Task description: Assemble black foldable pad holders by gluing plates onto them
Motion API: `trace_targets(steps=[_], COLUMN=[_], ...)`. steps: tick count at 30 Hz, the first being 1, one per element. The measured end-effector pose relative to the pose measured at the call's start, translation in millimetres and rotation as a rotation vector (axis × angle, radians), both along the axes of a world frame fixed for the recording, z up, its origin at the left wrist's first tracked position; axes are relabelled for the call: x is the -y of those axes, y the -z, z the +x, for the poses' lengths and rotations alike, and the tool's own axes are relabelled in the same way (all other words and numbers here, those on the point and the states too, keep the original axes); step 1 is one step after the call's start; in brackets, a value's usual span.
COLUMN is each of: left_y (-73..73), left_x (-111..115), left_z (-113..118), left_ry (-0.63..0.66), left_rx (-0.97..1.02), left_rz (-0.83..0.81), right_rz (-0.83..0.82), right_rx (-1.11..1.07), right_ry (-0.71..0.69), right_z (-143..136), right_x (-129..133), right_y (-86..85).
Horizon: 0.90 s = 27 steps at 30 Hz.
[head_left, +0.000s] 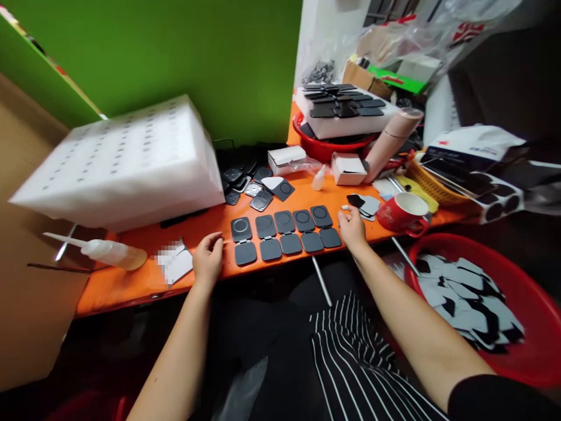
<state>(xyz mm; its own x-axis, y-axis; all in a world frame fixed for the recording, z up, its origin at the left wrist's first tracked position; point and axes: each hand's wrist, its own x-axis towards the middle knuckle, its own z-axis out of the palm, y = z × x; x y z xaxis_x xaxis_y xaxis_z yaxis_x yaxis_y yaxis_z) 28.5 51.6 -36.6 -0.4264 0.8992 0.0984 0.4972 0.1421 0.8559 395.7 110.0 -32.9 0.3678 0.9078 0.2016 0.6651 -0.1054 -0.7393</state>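
Observation:
Two rows of dark grey square pads [284, 233], joined in hinged pairs, lie on the orange table between my hands. Some upper pads carry a ring mark. My left hand [207, 257] rests at the table's front edge, loosely bent, thumb apart from the fingers, with nothing visible in it. A white paper piece [179, 266] lies just left of it. Right of the pads, my right hand [352, 229] is curled, a small white bit at its fingertips; whether it is held or worn I cannot tell. Grey and black cut pieces [369, 204] lie beside it.
A large white foam block [131, 169] and a spouted bottle [114, 253] stand at left. Loose black parts [262, 200] lie behind the pads. A red mug [403, 213], a pink flask [392, 143] and a small dropper bottle [318, 180] stand rightward. A red basin [534, 327] sits below.

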Motion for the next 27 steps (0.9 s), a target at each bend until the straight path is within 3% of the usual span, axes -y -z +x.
trace_targets(steps=[3,7,11,14,16,18,24,27], left_y=[-1.4,-3.6,-5.3,-4.6,-3.9,-3.7,-5.3,-6.9], left_x=[-0.5,-0.7,-0.4,-1.1,-2.3,-4.1,-5.6,2.1], left_z=[1.1,2.3,3.8,4.7,3.6,0.3,-15.4,-20.9], left_ry=[-0.01,-0.008,-0.018,-0.022,-0.012,0.009,0.013,-0.006], left_rx=[0.0,-0.006,0.015,0.072,0.134,0.216,0.469,0.573], left_rz=[-0.008,-0.019,-0.017,0.008,0.031,0.049,0.089,0.095], right_rz=[0.094,0.215,0.016,-0.085,-0.1,-0.08,0.119,0.158], right_rx=[-0.066,-0.295,-0.5,-0.551,-0.57,-0.576,-0.549,-0.524], right_ry=[0.054,0.183,0.225,0.181,0.168,0.16,0.073,-0.028], right_z=[29.1,60.7,46.7,23.7,15.2,13.4,6.4,-8.4], right_x=[30.8,97.1,161.5,187.7,190.3,181.7,136.6,124.8], right_y=[-14.9,-28.2,-4.5,20.7,27.5,23.4,-15.8,-23.9])
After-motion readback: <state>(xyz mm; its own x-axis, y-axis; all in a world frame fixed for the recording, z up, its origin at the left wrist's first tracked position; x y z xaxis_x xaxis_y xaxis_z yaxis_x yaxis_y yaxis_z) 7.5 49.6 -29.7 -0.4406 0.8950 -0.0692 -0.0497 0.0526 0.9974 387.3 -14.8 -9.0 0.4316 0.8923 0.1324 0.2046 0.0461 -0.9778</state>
